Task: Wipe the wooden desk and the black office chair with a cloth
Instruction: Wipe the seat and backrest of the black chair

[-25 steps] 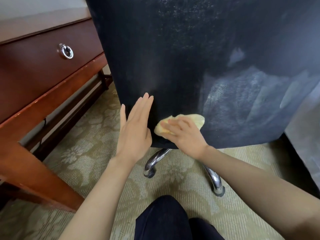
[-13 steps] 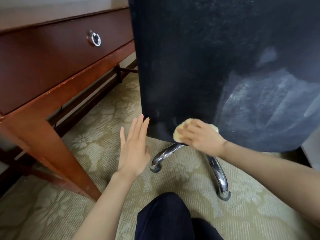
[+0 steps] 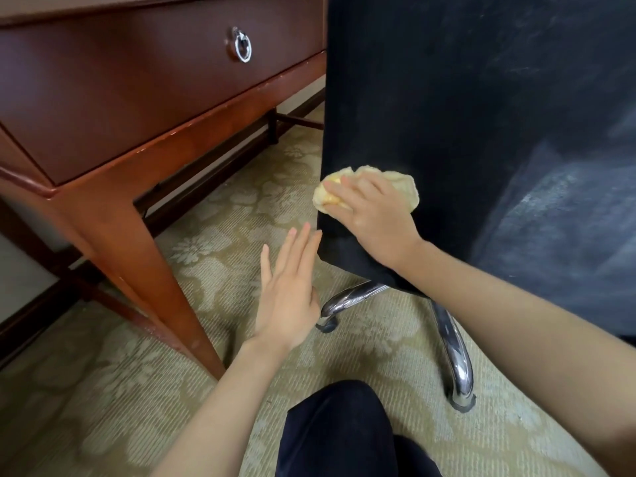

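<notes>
The black office chair's back (image 3: 464, 108) fills the upper right, with pale dusty streaks on its right side. My right hand (image 3: 375, 215) presses a crumpled yellow cloth (image 3: 402, 185) flat against the chair's lower left corner. My left hand (image 3: 287, 297) hovers below and to the left with straight fingers, its fingertips close to the chair's left edge and holding nothing. The wooden desk (image 3: 113, 87) stands at the upper left, with a drawer and a metal ring pull (image 3: 242, 48).
Chrome chair legs (image 3: 454, 352) spread over the patterned beige carpet (image 3: 103, 407) below the chair. A desk leg (image 3: 151, 266) slants down to the carpet left of my left hand. My dark trouser knee (image 3: 340, 432) is at the bottom centre.
My right hand has slid the cloth left and up to the chair's left edge. My left hand has come off the chair back and dropped lower. The view has shifted, so the desk shows more.
</notes>
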### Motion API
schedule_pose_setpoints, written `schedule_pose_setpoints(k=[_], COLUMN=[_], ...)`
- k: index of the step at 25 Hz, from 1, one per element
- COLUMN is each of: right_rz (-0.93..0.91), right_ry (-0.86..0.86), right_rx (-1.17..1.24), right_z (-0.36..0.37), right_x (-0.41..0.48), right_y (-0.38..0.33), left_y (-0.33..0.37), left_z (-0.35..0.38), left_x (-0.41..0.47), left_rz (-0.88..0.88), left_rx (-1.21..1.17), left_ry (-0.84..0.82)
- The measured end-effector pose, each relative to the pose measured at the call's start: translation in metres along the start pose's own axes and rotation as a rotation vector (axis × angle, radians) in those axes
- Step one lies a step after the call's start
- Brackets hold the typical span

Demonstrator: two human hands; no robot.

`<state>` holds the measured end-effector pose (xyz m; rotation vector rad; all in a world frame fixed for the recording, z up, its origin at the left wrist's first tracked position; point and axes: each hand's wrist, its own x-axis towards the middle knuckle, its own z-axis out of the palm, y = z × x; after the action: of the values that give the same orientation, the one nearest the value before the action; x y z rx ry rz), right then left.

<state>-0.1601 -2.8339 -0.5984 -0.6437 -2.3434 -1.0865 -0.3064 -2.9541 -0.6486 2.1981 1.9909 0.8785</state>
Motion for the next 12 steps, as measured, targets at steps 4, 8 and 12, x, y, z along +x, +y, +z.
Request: schedule_pose_setpoints(k=[4,8,12], right_rz=[-0.045,-0.175,-0.180], right_ry=[-0.233,-0.383,-0.414], right_rx=[0.042,0.082,0.121], right_z=[0.024,0.031,0.019], right_x=[-0.043,-0.082,-0.127], right_y=[-0.032,-0.047,-0.034], left_y=[0.006,0.019,0.045], left_z=[0.001,-0.003,-0.001], left_x=[0.002,0.008,0.023], left_rz=[-0.005,0.023,0.078], left_rx=[0.005,0.024,-0.040], left_ry=[-0.021,-0.041,-0.075])
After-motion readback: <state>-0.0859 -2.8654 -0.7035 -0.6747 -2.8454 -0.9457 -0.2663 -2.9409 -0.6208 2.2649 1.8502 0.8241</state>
